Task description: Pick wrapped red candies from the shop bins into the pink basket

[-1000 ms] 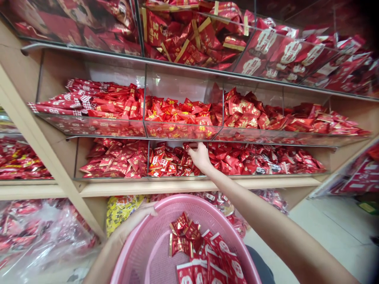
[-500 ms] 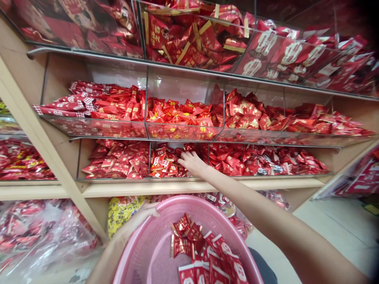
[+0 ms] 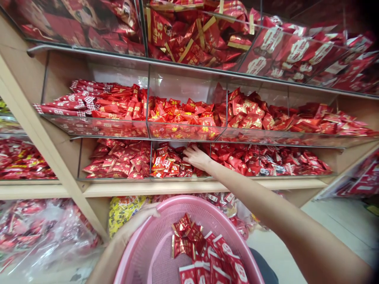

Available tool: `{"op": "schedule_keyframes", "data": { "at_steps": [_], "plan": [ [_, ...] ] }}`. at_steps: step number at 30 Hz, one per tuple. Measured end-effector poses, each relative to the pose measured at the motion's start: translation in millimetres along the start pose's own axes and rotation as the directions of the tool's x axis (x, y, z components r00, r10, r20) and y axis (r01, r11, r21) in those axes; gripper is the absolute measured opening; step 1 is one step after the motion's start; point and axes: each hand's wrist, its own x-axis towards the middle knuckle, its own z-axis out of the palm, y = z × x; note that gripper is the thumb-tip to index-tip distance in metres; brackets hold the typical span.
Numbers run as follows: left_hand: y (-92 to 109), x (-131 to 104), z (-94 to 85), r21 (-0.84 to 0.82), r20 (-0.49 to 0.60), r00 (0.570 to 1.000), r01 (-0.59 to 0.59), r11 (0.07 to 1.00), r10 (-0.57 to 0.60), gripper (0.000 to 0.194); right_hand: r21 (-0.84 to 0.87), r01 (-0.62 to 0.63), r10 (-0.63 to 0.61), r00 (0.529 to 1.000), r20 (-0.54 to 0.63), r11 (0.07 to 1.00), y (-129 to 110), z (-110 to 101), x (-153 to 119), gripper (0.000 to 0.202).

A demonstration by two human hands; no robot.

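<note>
My left hand grips the upper left rim of a pink plastic basket, its fingers wrapped over the edge. Inside the basket lie gold-edged red packets and red packets with white ends. My right hand reaches into the lowest shelf row, over a compartment of small red packets. Its fingers are bent down among dark red packets; whether anything is between the fingertips cannot be made out.
Clear dividers split the shelves. A wooden ledge runs below the lowest row, and a transparent front panel edges the row above. Under the ledge are a yellow bag and, at left, a clear plastic bag.
My right hand has moved slightly right and up within the compartment, its fingers now more bent. My left hand and the basket stay nearly in place.
</note>
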Motion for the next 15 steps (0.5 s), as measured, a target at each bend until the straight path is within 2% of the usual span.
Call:
{"op": "schedule_keyframes", "data": {
  "at_steps": [6,11,13,15],
  "plan": [
    [-1,2,0.6,0.008,0.022,1.0,-0.014,1.0,0.014,0.041,0.107,0.092,-0.103,0.989,0.102,0.99,-11,-4,-8,0.022],
    [-3,4,1.2,0.038,-0.012,1.0,-0.014,0.999,0.015,0.042,0.098,0.039,-0.061,0.969,0.238,0.994,-19,0,-3,0.031],
    [-3,3,0.9,0.028,0.009,1.0,-0.021,0.999,0.02,0.043,0.058,0.06,-0.073,0.968,0.24,0.996,-21,2,-1,0.031],
    [-3,2,0.2,0.038,0.009,1.0,0.024,0.999,-0.025,0.043,0.038,0.095,-0.1,0.972,0.21,0.995,-21,4,-1,0.029]
  ]
}}
